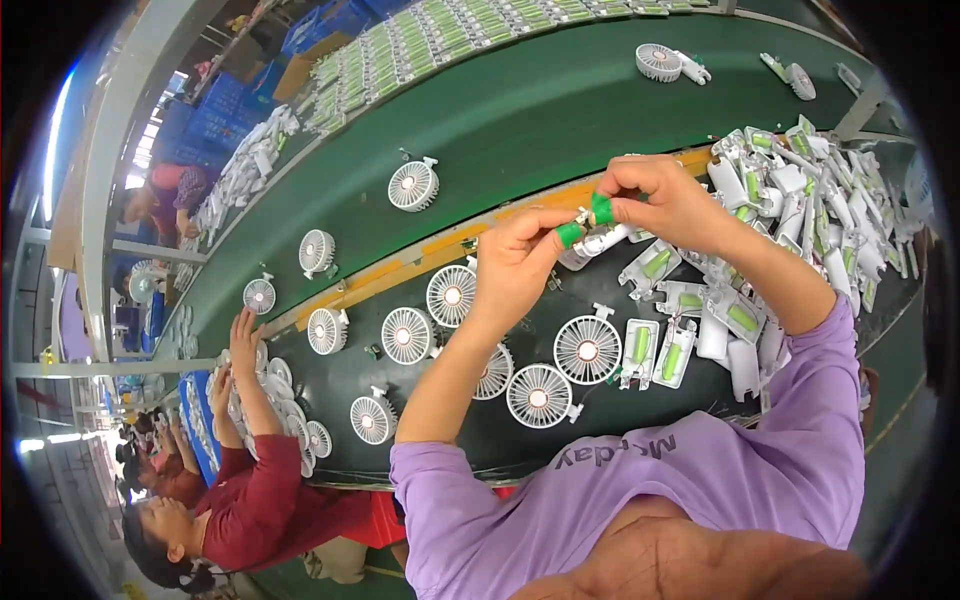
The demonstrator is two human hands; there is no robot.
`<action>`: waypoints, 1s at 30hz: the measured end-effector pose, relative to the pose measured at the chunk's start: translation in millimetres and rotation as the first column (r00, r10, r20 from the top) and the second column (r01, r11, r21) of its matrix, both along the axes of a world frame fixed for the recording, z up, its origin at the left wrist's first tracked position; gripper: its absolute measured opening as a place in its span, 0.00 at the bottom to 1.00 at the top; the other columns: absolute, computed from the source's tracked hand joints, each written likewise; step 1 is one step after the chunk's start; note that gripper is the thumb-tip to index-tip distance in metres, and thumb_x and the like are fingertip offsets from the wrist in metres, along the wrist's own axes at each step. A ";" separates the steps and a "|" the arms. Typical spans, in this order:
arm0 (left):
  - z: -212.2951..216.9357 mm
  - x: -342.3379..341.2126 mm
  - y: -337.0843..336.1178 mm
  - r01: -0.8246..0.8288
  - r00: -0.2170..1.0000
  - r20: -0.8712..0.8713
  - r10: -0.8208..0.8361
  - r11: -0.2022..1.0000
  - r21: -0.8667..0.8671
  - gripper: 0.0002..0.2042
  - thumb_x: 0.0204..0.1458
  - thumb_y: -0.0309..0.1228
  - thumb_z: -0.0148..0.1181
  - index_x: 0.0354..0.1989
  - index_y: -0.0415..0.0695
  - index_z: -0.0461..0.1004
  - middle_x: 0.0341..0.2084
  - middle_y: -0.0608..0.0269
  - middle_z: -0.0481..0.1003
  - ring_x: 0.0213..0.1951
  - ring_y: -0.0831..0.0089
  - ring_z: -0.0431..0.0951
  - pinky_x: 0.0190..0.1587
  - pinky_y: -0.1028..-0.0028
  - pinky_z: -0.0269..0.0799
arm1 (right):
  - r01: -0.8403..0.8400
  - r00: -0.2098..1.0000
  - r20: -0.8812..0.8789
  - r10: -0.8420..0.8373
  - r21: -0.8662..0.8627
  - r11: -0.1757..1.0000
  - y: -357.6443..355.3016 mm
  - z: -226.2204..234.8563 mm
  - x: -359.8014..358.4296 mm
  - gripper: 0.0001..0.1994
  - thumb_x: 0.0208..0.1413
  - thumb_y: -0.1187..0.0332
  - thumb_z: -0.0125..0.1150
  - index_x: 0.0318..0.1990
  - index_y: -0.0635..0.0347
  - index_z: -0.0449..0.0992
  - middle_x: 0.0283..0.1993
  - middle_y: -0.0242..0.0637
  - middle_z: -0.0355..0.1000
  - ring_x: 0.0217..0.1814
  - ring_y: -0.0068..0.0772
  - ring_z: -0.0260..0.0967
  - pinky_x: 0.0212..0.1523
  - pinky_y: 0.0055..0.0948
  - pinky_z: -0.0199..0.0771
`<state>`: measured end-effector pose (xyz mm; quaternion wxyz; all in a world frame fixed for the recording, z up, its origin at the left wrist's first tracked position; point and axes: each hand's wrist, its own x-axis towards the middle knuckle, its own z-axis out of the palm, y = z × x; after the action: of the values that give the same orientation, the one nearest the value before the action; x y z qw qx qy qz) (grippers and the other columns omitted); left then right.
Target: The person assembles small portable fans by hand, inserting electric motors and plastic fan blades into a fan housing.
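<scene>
While both hands meet above the dark green bench [600, 110], the left hand [515, 260] and right hand [665, 205] pinch a small white part with green cylindrical cells [590, 228]; toward five o'clock lies a heap of white plastic housings [800, 200]. Loose fingertip pressure could drop it among round white fan heads [588, 350].

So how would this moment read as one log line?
left hand: pinching green cell | right hand: pinching white handle piece | below: white fan heads
</scene>
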<state>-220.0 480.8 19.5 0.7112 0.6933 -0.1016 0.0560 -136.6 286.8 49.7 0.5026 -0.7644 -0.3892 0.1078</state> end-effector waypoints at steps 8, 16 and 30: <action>-7.5 -1.3 -6.6 -0.074 0.996 0.066 0.068 0.993 0.095 0.07 0.50 0.19 0.54 0.38 0.34 0.74 0.33 0.62 0.74 0.33 0.80 0.73 0.36 0.83 0.68 | -0.080 0.980 0.177 0.088 -0.054 0.995 -5.4 9.8 1.0 0.05 0.45 0.73 0.58 0.28 0.66 0.70 0.22 0.37 0.66 0.22 0.30 0.62 0.23 0.27 0.61; 8.8 -2.0 -10.2 -0.098 0.985 0.171 0.039 0.930 0.353 0.07 0.44 0.18 0.54 0.33 0.36 0.74 0.26 0.59 0.75 0.29 0.73 0.75 0.32 0.77 0.69 | -0.043 0.964 0.259 0.062 -0.077 0.996 -6.6 5.3 0.1 0.05 0.42 0.75 0.59 0.26 0.65 0.69 0.22 0.37 0.66 0.25 0.34 0.65 0.27 0.29 0.63; -84.6 129.1 98.8 -0.609 0.757 0.616 0.219 -0.104 0.786 0.25 0.42 0.39 0.62 0.48 0.42 0.66 0.48 0.51 0.66 0.50 0.56 0.66 0.49 0.53 0.59 | 0.341 0.938 -0.082 -0.337 0.041 0.939 -30.9 -33.0 137.0 0.10 0.48 0.71 0.54 0.38 0.65 0.72 0.30 0.34 0.71 0.30 0.23 0.67 0.34 0.25 0.70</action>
<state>-90.9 579.6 -65.1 -0.0335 0.9550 0.0121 0.2943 0.5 255.9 16.7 0.5484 -0.8015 -0.2355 0.0370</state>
